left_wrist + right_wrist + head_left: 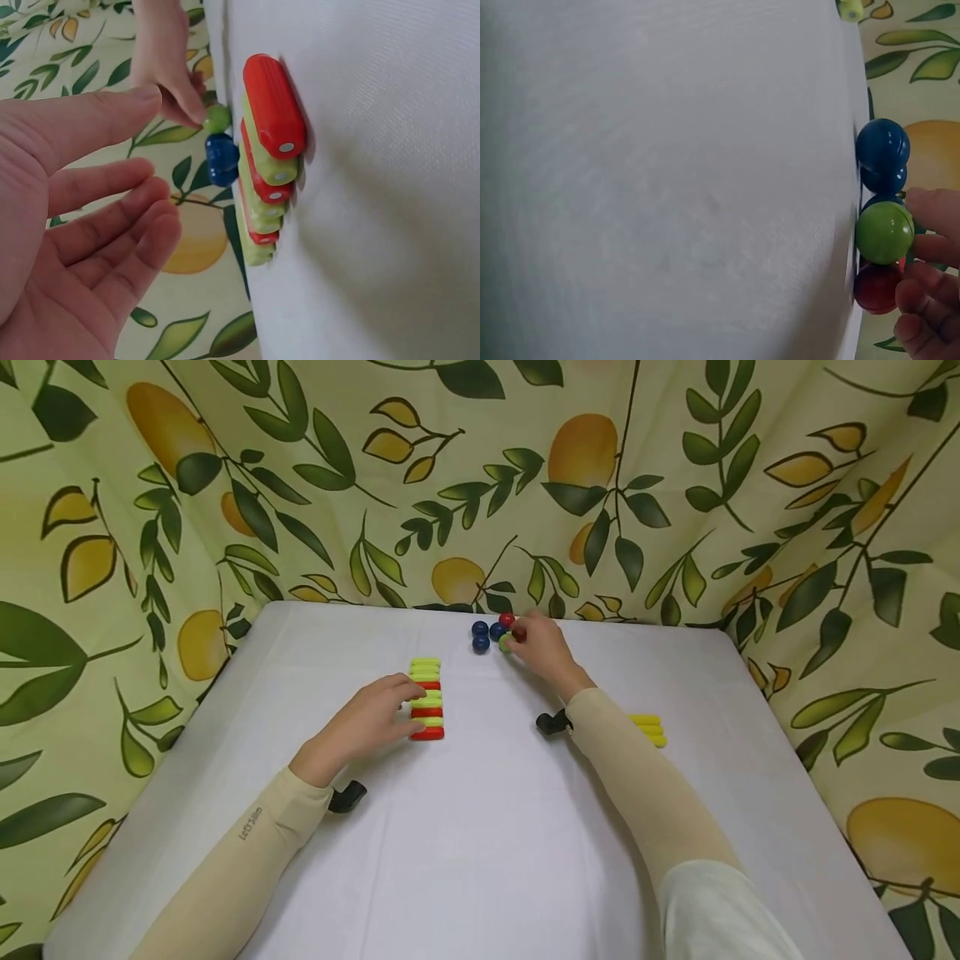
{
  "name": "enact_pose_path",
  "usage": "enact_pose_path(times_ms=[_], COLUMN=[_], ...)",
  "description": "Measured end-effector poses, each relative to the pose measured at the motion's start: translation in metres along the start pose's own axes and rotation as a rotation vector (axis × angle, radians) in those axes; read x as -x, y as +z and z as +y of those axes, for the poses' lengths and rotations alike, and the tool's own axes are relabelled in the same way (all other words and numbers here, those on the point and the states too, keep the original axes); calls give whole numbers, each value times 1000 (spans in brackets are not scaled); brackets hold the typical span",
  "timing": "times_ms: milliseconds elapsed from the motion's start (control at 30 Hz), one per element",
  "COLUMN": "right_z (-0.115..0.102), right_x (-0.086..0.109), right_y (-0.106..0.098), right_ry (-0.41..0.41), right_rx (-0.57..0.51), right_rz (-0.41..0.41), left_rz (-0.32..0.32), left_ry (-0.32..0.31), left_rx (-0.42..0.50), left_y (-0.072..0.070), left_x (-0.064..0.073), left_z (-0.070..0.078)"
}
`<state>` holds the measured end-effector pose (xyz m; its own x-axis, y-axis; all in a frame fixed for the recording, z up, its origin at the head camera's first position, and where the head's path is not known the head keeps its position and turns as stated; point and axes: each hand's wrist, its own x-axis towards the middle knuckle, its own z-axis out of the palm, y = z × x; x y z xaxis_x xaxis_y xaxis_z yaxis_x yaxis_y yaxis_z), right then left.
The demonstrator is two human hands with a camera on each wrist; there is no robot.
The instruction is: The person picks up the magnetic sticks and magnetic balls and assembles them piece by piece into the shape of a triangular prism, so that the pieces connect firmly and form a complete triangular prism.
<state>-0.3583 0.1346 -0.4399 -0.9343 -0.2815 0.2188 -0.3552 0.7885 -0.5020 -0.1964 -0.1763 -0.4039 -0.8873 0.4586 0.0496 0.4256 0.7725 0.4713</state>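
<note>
My left hand (372, 718) hovers at a row of short plastic rods, its fingers spread and gripping nothing. Light green rods (426, 663) and red rods (427, 734) lie side by side there; silver dots mark their ends in the left wrist view. Toward the table's far edge, my right hand (543, 647) has its fingertips right at a green ball (885, 233) and a dark red ball (878, 288). The fingers are loosely bent, not wrapped round either ball. Several blue balls (480, 644) sit just left of them, and a brighter red ball (507, 620) is behind.
Yellow rods (648, 730) lie beside my right forearm, which partly hides them. A white cloth covers the table (465, 860). Behind its far edge hangs a curtain (487, 485) with a fruit-and-leaf print. A black device (348, 797) is at my left wrist.
</note>
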Motion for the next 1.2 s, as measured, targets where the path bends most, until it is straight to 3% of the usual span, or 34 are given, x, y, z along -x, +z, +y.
enact_pose_path(times_ms=[200, 467, 667, 900, 1033, 1200], right_z=[1, 0, 1, -5, -9, -7], right_x=[1, 3, 6, 34, 58, 82], right_y=[2, 2, 2, -35, -58, -71], right_ry=[-51, -38, -32, -44, -77, -98], right_rx=[51, 33, 4, -110, -77, -55], right_rz=[-23, -93, -118, -22, 4, -17], left_rz=[34, 41, 31, -8, -59, -115], left_ry=[17, 19, 26, 54, 76, 89], left_rx=[16, -29, 27, 19, -11, -64], left_y=[-1, -2, -1, -3, 0, 6], left_x=[0, 0, 1, -4, -9, -12], left_z=[2, 0, -4, -2, 1, 2])
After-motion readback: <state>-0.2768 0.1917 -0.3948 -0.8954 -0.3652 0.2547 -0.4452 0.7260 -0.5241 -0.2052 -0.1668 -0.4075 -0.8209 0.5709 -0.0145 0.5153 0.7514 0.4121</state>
